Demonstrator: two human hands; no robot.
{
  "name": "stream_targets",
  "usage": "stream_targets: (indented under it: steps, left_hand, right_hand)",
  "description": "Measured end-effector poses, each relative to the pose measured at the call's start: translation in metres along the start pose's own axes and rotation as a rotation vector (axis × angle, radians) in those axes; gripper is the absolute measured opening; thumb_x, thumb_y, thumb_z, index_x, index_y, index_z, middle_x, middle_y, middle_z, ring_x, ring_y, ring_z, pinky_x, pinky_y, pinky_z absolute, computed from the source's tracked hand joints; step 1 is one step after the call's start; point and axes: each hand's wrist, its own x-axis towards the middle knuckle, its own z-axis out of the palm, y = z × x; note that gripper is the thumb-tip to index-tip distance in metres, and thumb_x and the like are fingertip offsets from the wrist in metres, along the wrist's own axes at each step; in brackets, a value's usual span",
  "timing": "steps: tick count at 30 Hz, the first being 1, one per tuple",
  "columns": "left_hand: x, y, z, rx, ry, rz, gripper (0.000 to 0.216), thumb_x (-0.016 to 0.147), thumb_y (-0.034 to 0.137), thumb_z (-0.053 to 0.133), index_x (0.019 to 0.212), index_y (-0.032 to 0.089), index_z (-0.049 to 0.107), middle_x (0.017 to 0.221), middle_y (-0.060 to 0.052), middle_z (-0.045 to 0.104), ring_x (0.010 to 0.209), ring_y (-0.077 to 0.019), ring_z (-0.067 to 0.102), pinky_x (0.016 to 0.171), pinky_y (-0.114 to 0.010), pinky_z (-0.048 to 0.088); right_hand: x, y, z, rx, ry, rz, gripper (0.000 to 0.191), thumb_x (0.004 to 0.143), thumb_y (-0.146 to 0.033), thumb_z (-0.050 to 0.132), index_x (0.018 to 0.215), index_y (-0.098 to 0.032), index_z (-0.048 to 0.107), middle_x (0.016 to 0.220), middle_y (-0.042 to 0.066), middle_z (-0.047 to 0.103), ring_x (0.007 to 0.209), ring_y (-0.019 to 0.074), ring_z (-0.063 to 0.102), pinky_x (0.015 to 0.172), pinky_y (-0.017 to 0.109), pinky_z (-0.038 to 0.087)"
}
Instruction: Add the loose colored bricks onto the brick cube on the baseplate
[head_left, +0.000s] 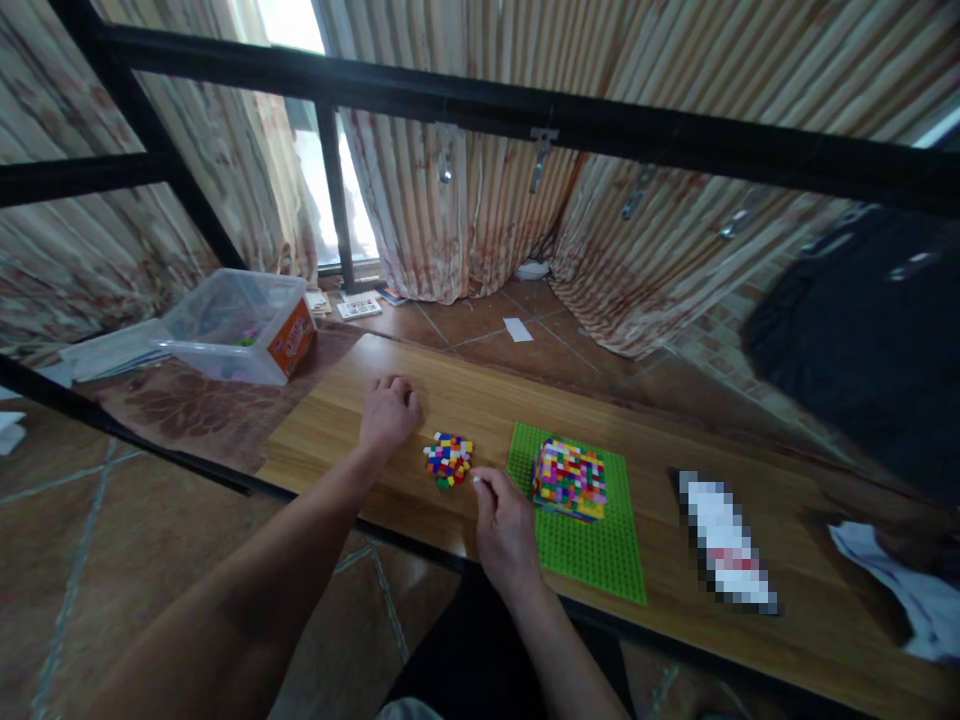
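A small heap of loose coloured bricks (448,460) lies on the wooden table (480,395). To its right a green baseplate (592,550) carries a multicoloured block of stacked bricks (570,480). My left hand (388,415) rests on the table just left of the heap, its fingers curled into a loose fist. My right hand (504,525) sits between the heap and the baseplate, fingertips pinched on a small pale brick (476,481).
A clear plastic tub (236,325) with an orange label stands off the table's left end. A pixelated white object (724,540) lies right of the baseplate. White cloth (907,590) at the far right. A black frame bar (525,110) crosses overhead; curtains hang behind.
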Motion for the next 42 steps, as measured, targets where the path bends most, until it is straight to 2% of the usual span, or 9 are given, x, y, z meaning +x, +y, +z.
stream_targets:
  steps: [6, 14, 19, 23, 26, 29, 37, 42]
  left_hand:
    - [-0.001, 0.0, -0.001, 0.004, -0.007, -0.01, 0.022, 0.086, 0.026, 0.046, 0.095, 0.018, 0.065, 0.106, -0.011, 0.065, 0.104, -0.0275, 0.055, 0.098, -0.041, 0.042]
    - [0.0, 0.0, -0.001, 0.014, -0.013, -0.004, 0.024, 0.087, 0.025, 0.044, 0.095, 0.018, 0.065, 0.105, -0.011, 0.066, 0.104, -0.0281, 0.055, 0.098, -0.042, 0.042]
    - [0.0, 0.001, 0.0, 0.011, -0.024, -0.02, 0.021, 0.087, 0.025, 0.046, 0.094, 0.019, 0.065, 0.105, -0.011, 0.066, 0.103, -0.0277, 0.056, 0.097, -0.041, 0.043]
    - [0.0, 0.001, 0.0, 0.009, -0.019, -0.019, 0.02, 0.086, 0.025, 0.046, 0.094, 0.019, 0.064, 0.105, -0.01, 0.065, 0.103, -0.0274, 0.055, 0.097, -0.041, 0.043]
    - [-0.001, 0.001, 0.0, -0.009, -0.019, -0.021, 0.02, 0.087, 0.025, 0.046, 0.094, 0.019, 0.064, 0.105, -0.011, 0.065, 0.104, -0.027, 0.055, 0.097, -0.04, 0.043]
    - [-0.001, 0.001, 0.0, -0.024, -0.022, -0.024, 0.021, 0.087, 0.026, 0.046, 0.095, 0.019, 0.065, 0.105, -0.011, 0.065, 0.105, -0.0272, 0.055, 0.097, -0.041, 0.043]
    - [-0.001, 0.002, -0.002, -0.031, -0.028, -0.03, 0.022, 0.086, 0.025, 0.046, 0.095, 0.019, 0.065, 0.105, -0.011, 0.065, 0.106, -0.0275, 0.055, 0.099, -0.042, 0.041]
    - [0.0, 0.003, -0.004, -0.009, -0.03, -0.034, 0.021, 0.086, 0.025, 0.046, 0.093, 0.019, 0.065, 0.105, -0.011, 0.065, 0.105, -0.0279, 0.055, 0.097, -0.042, 0.042]
  right_hand:
    - [0.001, 0.004, 0.003, 0.022, 0.042, 0.048, 0.025, 0.095, -0.022, 0.042, 0.098, -0.02, 0.067, 0.095, 0.005, 0.071, 0.086, 0.0172, 0.064, 0.079, 0.028, 0.046]
    - [0.018, 0.008, 0.009, -0.239, -0.057, 0.024, 0.023, 0.09, -0.016, 0.047, 0.087, -0.019, 0.07, 0.091, 0.007, 0.068, 0.087, 0.0193, 0.062, 0.081, 0.029, 0.044]
    - [0.031, 0.007, 0.004, -0.286, -0.109, 0.065, 0.022, 0.084, -0.011, 0.053, 0.093, -0.018, 0.072, 0.091, 0.006, 0.067, 0.084, 0.0183, 0.062, 0.078, 0.027, 0.044]
    - [0.045, 0.008, 0.002, -0.335, -0.105, 0.081, 0.027, 0.089, -0.011, 0.048, 0.1, -0.018, 0.071, 0.099, 0.008, 0.067, 0.092, 0.0185, 0.062, 0.083, 0.027, 0.044]
    - [0.057, 0.012, 0.005, -0.385, -0.167, 0.056, 0.029, 0.091, -0.014, 0.047, 0.109, -0.018, 0.07, 0.104, 0.009, 0.065, 0.094, 0.0187, 0.062, 0.084, 0.027, 0.045]
    - [0.065, 0.015, 0.01, -0.426, -0.205, 0.024, 0.026, 0.091, -0.018, 0.05, 0.107, -0.02, 0.071, 0.105, 0.009, 0.064, 0.092, 0.0189, 0.062, 0.081, 0.028, 0.046]
    - [0.065, 0.021, 0.014, -0.39, -0.129, 0.021, 0.019, 0.086, -0.018, 0.056, 0.089, -0.024, 0.074, 0.101, 0.006, 0.062, 0.087, 0.0178, 0.061, 0.078, 0.029, 0.046]
    - [0.055, 0.006, 0.007, -0.257, -0.063, 0.028, 0.019, 0.087, -0.02, 0.054, 0.096, -0.019, 0.07, 0.097, 0.007, 0.066, 0.087, 0.0194, 0.062, 0.082, 0.032, 0.048]
